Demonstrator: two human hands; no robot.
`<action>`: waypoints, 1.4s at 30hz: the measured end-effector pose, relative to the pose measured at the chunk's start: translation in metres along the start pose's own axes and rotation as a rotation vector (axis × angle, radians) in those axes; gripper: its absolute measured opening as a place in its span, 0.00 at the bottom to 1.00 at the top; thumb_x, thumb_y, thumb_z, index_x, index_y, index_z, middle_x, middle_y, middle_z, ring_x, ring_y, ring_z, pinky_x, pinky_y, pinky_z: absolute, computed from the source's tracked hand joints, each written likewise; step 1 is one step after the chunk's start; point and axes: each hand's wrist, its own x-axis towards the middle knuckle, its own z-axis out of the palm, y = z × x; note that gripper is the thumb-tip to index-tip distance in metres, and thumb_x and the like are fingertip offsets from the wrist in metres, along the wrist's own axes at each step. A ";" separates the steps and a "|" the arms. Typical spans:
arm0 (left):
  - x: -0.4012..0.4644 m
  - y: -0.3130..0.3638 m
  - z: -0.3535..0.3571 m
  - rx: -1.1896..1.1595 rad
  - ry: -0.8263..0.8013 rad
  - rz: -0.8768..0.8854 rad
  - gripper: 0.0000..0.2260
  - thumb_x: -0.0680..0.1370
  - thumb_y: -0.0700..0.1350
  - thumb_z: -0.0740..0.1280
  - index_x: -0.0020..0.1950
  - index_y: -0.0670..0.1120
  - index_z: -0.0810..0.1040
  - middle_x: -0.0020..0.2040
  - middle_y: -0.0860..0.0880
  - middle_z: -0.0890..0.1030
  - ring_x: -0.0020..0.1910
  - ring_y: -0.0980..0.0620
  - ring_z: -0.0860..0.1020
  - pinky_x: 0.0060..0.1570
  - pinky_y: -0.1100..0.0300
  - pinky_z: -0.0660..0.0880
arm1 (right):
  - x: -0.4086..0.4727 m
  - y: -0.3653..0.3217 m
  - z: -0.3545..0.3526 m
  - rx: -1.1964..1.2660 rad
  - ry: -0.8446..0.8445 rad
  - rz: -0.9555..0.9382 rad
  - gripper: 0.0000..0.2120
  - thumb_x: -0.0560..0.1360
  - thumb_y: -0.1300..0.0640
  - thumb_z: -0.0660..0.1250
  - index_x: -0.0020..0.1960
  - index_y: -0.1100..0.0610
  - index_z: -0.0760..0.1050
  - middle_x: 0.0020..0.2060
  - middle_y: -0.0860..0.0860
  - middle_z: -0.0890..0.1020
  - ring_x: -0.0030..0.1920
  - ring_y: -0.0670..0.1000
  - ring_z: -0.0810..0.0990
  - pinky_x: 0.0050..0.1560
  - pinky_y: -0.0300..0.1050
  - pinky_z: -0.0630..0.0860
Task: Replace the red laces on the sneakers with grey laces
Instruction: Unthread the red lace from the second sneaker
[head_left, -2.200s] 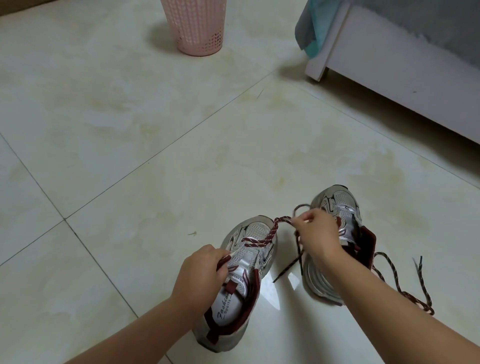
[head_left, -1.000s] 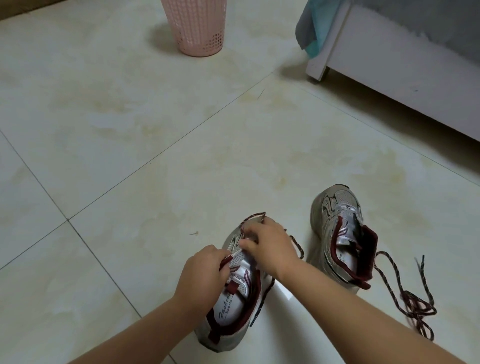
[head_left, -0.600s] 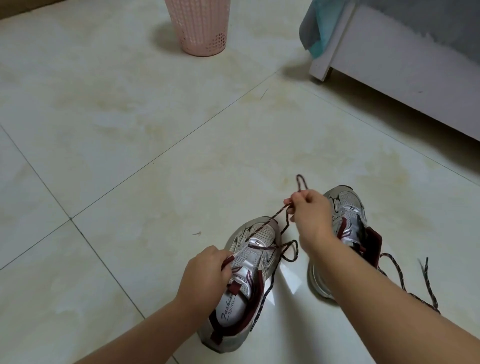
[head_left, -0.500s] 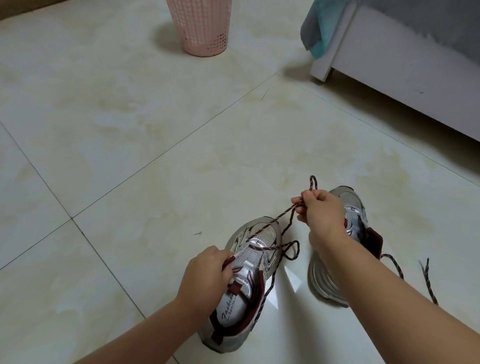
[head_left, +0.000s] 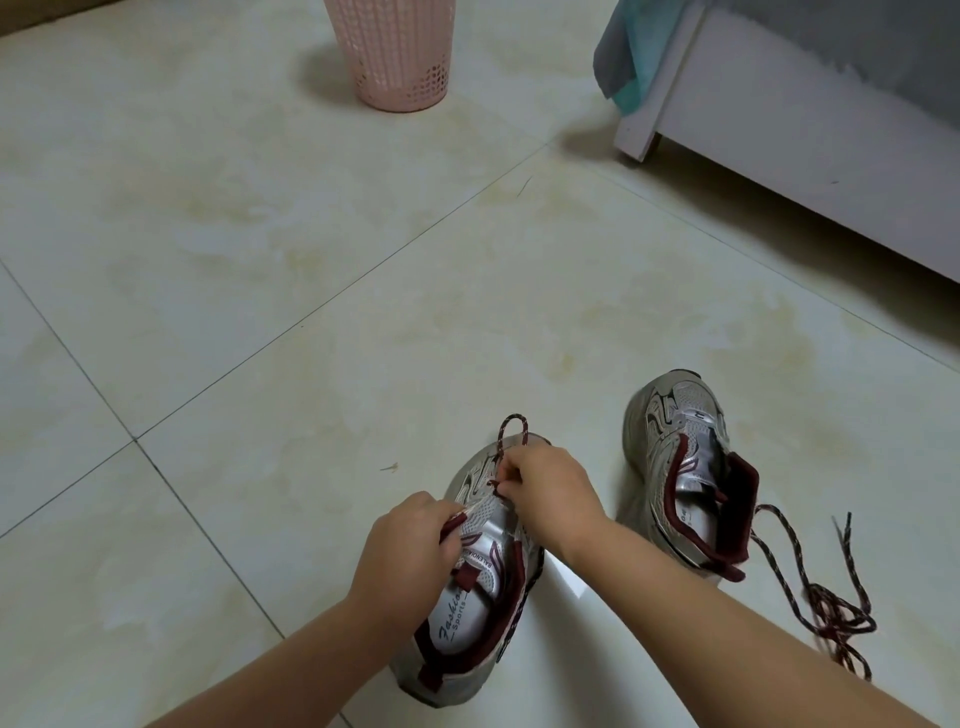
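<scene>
- Left hand (head_left: 402, 545) grips the tongue and collar edge of the near sneaker (head_left: 470, 605), on the floor (head_left: 260, 260).
- Right hand (head_left: 550, 491) pinches the red lace (head_left: 511, 431) at the toe-end eyelets; a loop sticks up.
- Second sneaker (head_left: 680, 467) stands to the right, unlaced.
- Its loose lace (head_left: 826, 603) lies piled on the floor beside it.

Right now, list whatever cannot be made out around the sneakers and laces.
All head view:
- Eyelets of the near sneaker: covered by the right hand and left hand, so how much red lace is still threaded is unclear.
- Grey laces: none in the frame.
- Far sneaker: its outer side faces away.
- Bed frame: cut off by the right edge.
</scene>
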 end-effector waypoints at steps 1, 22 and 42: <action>0.000 0.000 0.000 -0.002 -0.002 0.000 0.11 0.76 0.46 0.60 0.57 0.52 0.77 0.48 0.52 0.77 0.48 0.53 0.75 0.45 0.65 0.67 | 0.002 0.001 0.000 -0.024 0.005 0.004 0.06 0.73 0.64 0.62 0.41 0.54 0.73 0.45 0.50 0.75 0.43 0.50 0.69 0.40 0.41 0.63; -0.001 0.000 0.000 0.010 -0.020 0.019 0.11 0.76 0.46 0.60 0.56 0.51 0.77 0.48 0.52 0.77 0.48 0.53 0.75 0.45 0.64 0.67 | 0.002 0.016 -0.017 0.760 0.147 0.248 0.10 0.74 0.68 0.60 0.40 0.55 0.73 0.31 0.51 0.78 0.28 0.48 0.71 0.30 0.39 0.69; -0.006 -0.004 -0.003 -0.003 0.037 -0.039 0.09 0.76 0.45 0.61 0.52 0.49 0.78 0.44 0.51 0.77 0.44 0.53 0.75 0.40 0.65 0.65 | 0.013 0.021 -0.035 0.427 0.306 0.357 0.09 0.77 0.59 0.59 0.40 0.61 0.74 0.38 0.58 0.78 0.41 0.58 0.76 0.48 0.55 0.77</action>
